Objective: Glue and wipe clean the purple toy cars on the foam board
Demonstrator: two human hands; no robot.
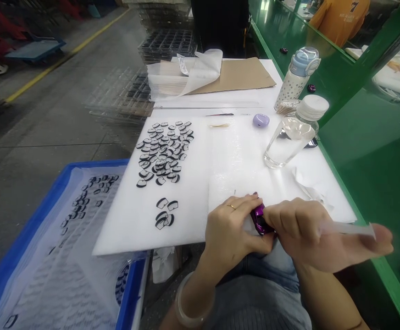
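over white foam sheet (172, 238), purple part (259, 220) pinched between both hands, left hand (232, 229), right hand (310, 233), fingers closed

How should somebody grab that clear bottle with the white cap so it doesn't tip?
Probably around the clear bottle's straight middle, below the white cap, coming from its open near-left side. It stands upright, a spotted bottle crowds it behind, and the table edge lies to the right.

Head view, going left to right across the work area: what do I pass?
Blue crate → pile of black parts → left hand → purple part → right hand → green bench.
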